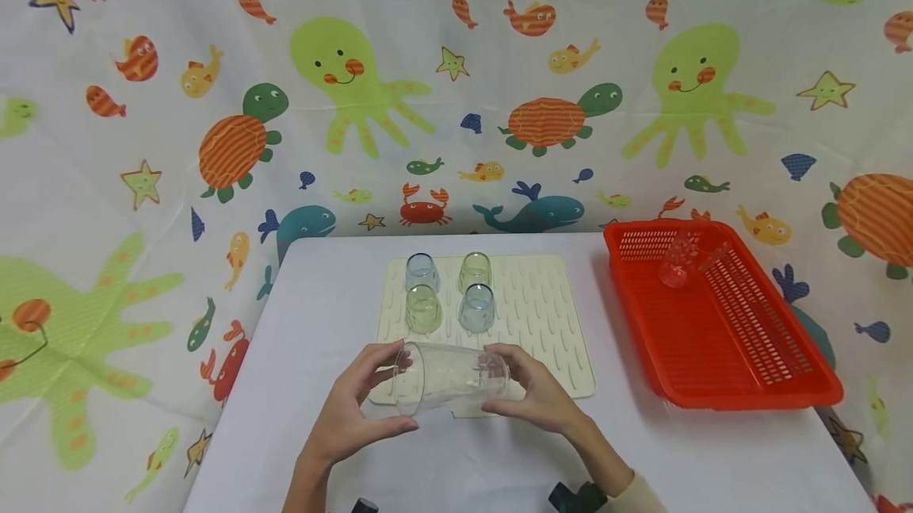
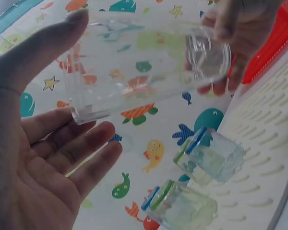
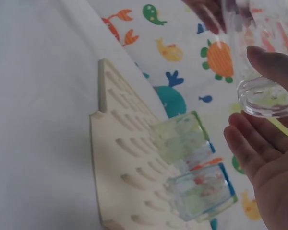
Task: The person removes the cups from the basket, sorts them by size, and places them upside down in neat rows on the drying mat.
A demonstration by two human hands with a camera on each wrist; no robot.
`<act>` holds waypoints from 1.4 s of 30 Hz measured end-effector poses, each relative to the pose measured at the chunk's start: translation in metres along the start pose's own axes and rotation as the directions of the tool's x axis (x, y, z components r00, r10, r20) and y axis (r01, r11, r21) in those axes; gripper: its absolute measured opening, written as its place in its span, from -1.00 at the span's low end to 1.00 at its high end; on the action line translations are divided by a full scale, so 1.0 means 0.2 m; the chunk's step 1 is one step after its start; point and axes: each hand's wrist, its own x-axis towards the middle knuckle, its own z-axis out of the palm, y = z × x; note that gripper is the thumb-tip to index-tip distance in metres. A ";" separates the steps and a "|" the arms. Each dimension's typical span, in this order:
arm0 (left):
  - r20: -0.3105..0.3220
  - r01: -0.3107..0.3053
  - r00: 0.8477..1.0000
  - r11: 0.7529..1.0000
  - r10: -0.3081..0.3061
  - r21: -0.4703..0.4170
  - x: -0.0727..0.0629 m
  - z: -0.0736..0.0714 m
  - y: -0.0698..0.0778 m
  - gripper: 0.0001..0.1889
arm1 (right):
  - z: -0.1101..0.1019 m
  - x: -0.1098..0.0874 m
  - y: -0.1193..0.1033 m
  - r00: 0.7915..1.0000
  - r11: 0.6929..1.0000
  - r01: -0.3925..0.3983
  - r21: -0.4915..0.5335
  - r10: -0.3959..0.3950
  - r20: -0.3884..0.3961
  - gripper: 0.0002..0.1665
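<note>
A large clear drinking glass (image 1: 452, 377) lies sideways in the air between both hands, over the front of the cream drying mat (image 1: 535, 315). My left hand (image 1: 345, 410) holds its wide rim end, thumb on one side and fingers on the other. Around the thick base (image 2: 213, 60), the fingers and thumb of my right hand (image 1: 535, 396) hold the other end. Several small tumblers stand on the mat behind: blue-tinted ones (image 1: 476, 311) and green-tinted ones (image 1: 424, 311), in two rows.
A red plastic basket (image 1: 713, 354) stands on the right of the white table (image 1: 314, 323), with clear pinkish-looking glassware (image 1: 678, 263) at its far end. A curtain (image 1: 456, 180) printed with sea animals hangs behind the table. Dark objects (image 1: 578, 497) show at the bottom edge.
</note>
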 end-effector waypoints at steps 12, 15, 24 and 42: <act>0.023 0.153 0.987 0.984 -0.156 0.086 -0.09 0.00 -0.06 0.05 | -0.06 0.04 -0.06 0.997 0.992 0.076 0.103 -0.077 0.007 -0.05; 0.032 0.212 0.976 0.972 -0.216 0.101 -0.10 0.01 -0.09 0.03 | -0.06 0.05 -0.07 0.993 0.984 0.119 0.134 -0.121 0.007 -0.11; 0.013 0.275 0.960 0.947 -0.281 0.165 -0.11 0.05 -0.14 0.00 | -0.03 0.11 -0.13 0.989 0.976 0.145 0.160 -0.145 -0.011 -0.22; -0.206 0.246 0.968 0.723 -0.146 0.646 -0.22 0.08 -0.38 -0.09 | 0.11 0.30 -0.16 0.982 0.999 0.051 0.001 -0.050 -0.183 -0.25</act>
